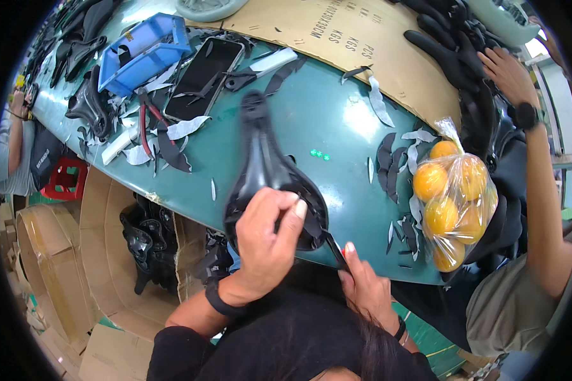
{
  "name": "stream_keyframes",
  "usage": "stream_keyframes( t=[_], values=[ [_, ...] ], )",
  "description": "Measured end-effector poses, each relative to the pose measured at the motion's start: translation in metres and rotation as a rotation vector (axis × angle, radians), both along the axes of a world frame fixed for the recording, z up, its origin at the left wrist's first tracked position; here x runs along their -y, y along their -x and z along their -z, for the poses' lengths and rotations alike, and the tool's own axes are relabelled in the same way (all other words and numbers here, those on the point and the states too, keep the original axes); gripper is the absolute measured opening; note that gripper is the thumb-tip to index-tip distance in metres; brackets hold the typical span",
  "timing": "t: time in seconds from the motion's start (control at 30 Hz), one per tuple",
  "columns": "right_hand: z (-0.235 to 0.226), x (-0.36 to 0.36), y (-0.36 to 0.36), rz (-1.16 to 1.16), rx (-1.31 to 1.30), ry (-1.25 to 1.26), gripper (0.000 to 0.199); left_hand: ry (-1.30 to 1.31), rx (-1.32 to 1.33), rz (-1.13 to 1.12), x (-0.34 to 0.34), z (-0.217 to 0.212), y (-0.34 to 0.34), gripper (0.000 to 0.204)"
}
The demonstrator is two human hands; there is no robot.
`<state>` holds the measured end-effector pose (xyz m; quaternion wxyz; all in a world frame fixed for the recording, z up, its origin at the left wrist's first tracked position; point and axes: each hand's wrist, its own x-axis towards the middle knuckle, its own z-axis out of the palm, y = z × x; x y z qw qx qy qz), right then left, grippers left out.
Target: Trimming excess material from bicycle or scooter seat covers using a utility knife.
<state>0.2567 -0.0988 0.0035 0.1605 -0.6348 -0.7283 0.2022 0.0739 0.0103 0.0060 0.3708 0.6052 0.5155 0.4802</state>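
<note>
A black bicycle saddle (pixel 264 152) lies underside up at the table's near edge, its nose pointing away from me and its wide end towards me. My left hand (pixel 267 238) is over the wide end, thumb and fingers pinched on a dark strip (pixel 313 226) along the saddle's inner rim. In my right hand (pixel 368 289) is a slim black tool (pixel 334 247), its far end against the right rim of the saddle. I cannot make out the tool's kind. Some of the saddle's near edge is hidden behind my left hand.
Offcuts, red-handled pliers (pixel 143 124), a phone (pixel 203 79) and a blue bin (pixel 147 54) lie left on the green table (pixel 343 209). Bagged orange fruit (pixel 442 216) sits right, near a co-worker's arm (pixel 540 171). Cardboard boxes (pixel 111 254) stand below left; black saddles (pixel 445 44) lie far right.
</note>
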Motion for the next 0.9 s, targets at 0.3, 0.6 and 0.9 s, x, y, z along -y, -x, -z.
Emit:
stream_keyframes(
  t=[0.3, 0.6, 0.9],
  values=[
    [-0.047, -0.069, -0.015, -0.277, 0.254, 0.095, 0.054, -0.209, -0.249, 0.570, -0.051, -0.009, 0.014, 0.011],
    [-0.023, -0.038, 0.007, -0.073, -0.065, 0.283, 0.059, 0.427, 0.831, 0.150, -0.063, 0.007, 0.013, 0.023],
    [-0.025, -0.034, 0.021, 0.192, -0.403, 0.466, 0.052, 0.080, 0.427, -0.316, -0.071, 0.007, 0.007, 0.044]
  ],
)
